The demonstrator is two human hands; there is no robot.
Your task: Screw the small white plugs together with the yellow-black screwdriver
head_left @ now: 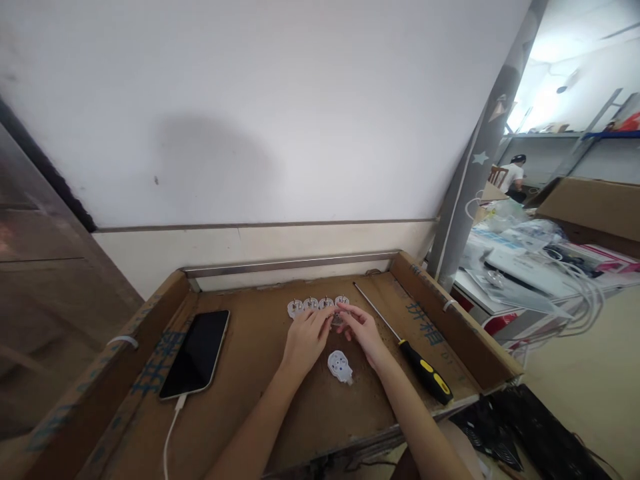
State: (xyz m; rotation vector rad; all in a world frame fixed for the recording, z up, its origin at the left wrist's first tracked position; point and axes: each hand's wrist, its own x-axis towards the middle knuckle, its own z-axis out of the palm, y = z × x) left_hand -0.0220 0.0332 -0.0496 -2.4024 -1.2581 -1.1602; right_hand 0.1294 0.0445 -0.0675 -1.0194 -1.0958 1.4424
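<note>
Several round white plug parts [295, 308] with metal pins stand in a row on the cardboard-lined worktop. My left hand [307, 335] is just in front of the row, fingers bent and closed on a small pale plug part [337, 319], which is mostly hidden. From the other side my right hand [361, 330] meets it, thumb and fingers closed around the same part. Between my forearms lies a loose white plug cover [340, 367], flat on the cardboard and touched by neither hand.
A black-and-yellow screwdriver [425, 373] lies at the right. On the left is a phone [197, 355] with a white charging cable [171, 433]. Cardboard walls [455, 317] edge the worktop. Behind the grey post [465, 160], a person [513, 177] sits beyond a cluttered table.
</note>
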